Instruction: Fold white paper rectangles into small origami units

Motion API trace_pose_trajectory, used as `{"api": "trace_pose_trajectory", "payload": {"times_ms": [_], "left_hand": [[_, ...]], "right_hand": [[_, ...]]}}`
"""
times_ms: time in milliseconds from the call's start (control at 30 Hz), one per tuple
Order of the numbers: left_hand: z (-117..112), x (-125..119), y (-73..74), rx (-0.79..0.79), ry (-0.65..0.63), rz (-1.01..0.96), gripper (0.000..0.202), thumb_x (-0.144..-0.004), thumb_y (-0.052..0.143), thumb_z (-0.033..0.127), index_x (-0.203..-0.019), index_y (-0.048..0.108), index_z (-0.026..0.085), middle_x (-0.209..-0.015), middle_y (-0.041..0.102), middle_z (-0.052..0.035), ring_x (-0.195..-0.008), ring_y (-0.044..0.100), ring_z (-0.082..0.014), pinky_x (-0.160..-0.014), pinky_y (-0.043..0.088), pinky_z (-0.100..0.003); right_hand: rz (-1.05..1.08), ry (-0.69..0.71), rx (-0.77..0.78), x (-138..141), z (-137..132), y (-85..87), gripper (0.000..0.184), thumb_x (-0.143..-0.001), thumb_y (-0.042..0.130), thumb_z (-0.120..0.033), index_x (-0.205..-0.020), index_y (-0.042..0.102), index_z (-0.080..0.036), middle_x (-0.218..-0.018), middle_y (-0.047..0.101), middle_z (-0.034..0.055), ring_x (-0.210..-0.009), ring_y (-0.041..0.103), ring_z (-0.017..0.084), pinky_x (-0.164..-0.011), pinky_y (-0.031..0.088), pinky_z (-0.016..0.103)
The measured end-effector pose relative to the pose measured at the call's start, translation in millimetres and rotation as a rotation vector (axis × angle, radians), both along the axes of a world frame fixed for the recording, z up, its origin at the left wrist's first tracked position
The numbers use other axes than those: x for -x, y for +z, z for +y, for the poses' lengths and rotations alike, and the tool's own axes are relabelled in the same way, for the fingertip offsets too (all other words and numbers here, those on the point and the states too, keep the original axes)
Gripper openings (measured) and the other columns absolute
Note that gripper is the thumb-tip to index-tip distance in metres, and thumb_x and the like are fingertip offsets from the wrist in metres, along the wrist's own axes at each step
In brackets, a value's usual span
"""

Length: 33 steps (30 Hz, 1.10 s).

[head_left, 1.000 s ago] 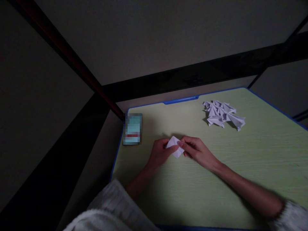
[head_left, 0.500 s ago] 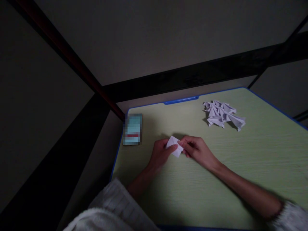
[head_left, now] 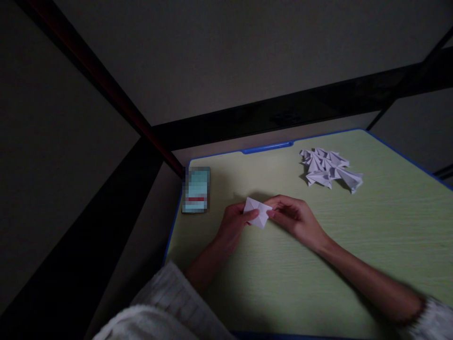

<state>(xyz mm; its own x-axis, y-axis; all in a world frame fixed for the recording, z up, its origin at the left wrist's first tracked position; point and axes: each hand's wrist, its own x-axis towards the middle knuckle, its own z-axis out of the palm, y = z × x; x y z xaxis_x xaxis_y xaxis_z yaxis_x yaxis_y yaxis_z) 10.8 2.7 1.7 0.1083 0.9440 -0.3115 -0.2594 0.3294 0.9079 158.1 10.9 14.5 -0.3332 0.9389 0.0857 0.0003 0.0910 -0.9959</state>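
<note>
A small white folded paper [head_left: 261, 221] with crease lines is held above the middle of the table. My left hand [head_left: 235, 224] grips it from the left, thumb pressed on its face and fingers hidden underneath. From the right, my right hand [head_left: 299, 219] pinches the paper's right corner between thumb and fingers. Farther back on the right lies a cluster of several folded white paper pieces [head_left: 327, 167] with pointed, fanned pleats, apart from both hands.
The light-green table [head_left: 389, 222] has a blue edge and a blue recessed strip [head_left: 268, 147] at the back. A phone [head_left: 197, 190] with a blurred, lit screen lies at the left edge. A dark-banded wall [head_left: 269, 111] stands behind.
My right thumb has moved off the paper's face to its right corner, and the right hand has opened its grasp slightly outward. The paper has turned a little; my left hand keeps hold.
</note>
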Motion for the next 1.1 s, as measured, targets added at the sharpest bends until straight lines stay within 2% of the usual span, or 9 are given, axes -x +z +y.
{"api": "trace_pose_trajectory", "payload": {"times_ms": [133,200,367,467,600,700,833,967,1100], "left_hand": [[-1,1,-2.9,-0.031,-0.059,0.064,0.018,-0.054,0.065,0.027,-0.060,0.061,0.010,-0.050,0.052,0.0014,-0.050,0.044,-0.0092,-0.053,0.031,-0.022],[-2,2,-2.7,-0.049,-0.051,0.081,0.021,-0.054,0.066,0.029,-0.060,0.061,0.010,-0.050,0.052,0.0014,-0.050,0.044,-0.0093,-0.053,0.032,-0.022],[-2,4,1.1,-0.104,-0.056,0.093,0.022,-0.055,0.066,0.030,-0.063,0.062,0.011,-0.053,0.053,0.0015,-0.052,0.045,-0.0092,-0.054,0.032,-0.021],[-2,5,2.1,-0.106,-0.087,0.111,0.022,-0.054,0.065,0.030,-0.062,0.061,0.010,-0.052,0.052,0.0018,-0.052,0.044,-0.0092,-0.053,0.031,-0.021],[-2,5,2.8,-0.091,-0.107,0.144,0.021,-0.054,0.065,0.029,-0.060,0.061,0.010,-0.050,0.050,0.0024,-0.050,0.042,-0.0087,-0.051,0.030,-0.021],[-2,4,4.1,-0.084,-0.105,0.192,0.021,-0.054,0.064,0.030,-0.059,0.061,0.010,-0.048,0.049,0.0026,-0.049,0.042,-0.0087,-0.050,0.030,-0.021],[-2,3,5.6,-0.137,-0.101,0.308,0.022,-0.055,0.063,0.031,-0.060,0.062,0.010,-0.050,0.050,0.0018,-0.049,0.042,-0.0095,-0.049,0.030,-0.021],[-1,3,6.1,-0.284,-0.110,0.494,0.016,-0.060,0.060,0.026,-0.055,0.060,0.011,-0.051,0.046,0.0022,-0.050,0.041,-0.0092,-0.047,0.029,-0.020],[-2,1,6.9,-0.406,-0.101,0.632,0.014,-0.061,0.059,0.021,-0.051,0.058,0.012,-0.052,0.043,0.0028,-0.052,0.039,-0.0090,-0.048,0.028,-0.021]], "right_hand": [[0.050,-0.024,0.018,-3,4,-1.5,0.009,-0.067,0.059,-0.023,-0.067,0.061,-0.015,-0.063,0.063,0.0020,-0.058,0.056,0.013,-0.057,0.045,0.025],[0.129,-0.027,0.053,-4,7,-3.4,0.009,-0.064,0.061,-0.022,-0.070,0.061,-0.016,-0.065,0.064,0.0016,-0.060,0.058,0.012,-0.058,0.046,0.025],[0.158,0.058,0.096,-9,10,-3.4,0.012,-0.061,0.066,-0.020,-0.072,0.062,-0.016,-0.065,0.064,0.0008,-0.059,0.058,0.011,-0.057,0.047,0.023],[0.050,0.105,0.002,-13,8,1.3,0.010,-0.064,0.063,-0.022,-0.071,0.063,-0.016,-0.067,0.063,0.0025,-0.060,0.058,0.012,-0.057,0.046,0.024],[-0.131,0.169,-0.252,-16,8,7.7,0.010,-0.069,0.058,-0.023,-0.072,0.066,-0.017,-0.074,0.062,0.0058,-0.066,0.057,0.014,-0.057,0.045,0.026],[-0.167,0.190,-0.350,-17,8,6.9,0.009,-0.070,0.058,-0.022,-0.070,0.067,-0.019,-0.076,0.062,0.0056,-0.069,0.058,0.015,-0.061,0.046,0.027],[-0.101,0.116,-0.214,-13,9,-0.4,0.013,-0.068,0.059,-0.027,-0.064,0.064,-0.017,-0.072,0.062,0.0050,-0.065,0.057,0.015,-0.058,0.046,0.026],[-0.072,0.031,-0.038,-6,9,-5.6,0.018,-0.065,0.061,-0.032,-0.061,0.060,-0.015,-0.059,0.060,0.0016,-0.056,0.054,0.013,-0.055,0.045,0.026],[-0.076,-0.041,0.032,0,8,-9.0,0.019,-0.064,0.060,-0.033,-0.060,0.057,-0.014,-0.056,0.057,-0.0001,-0.051,0.050,0.011,-0.051,0.041,0.024]]}}
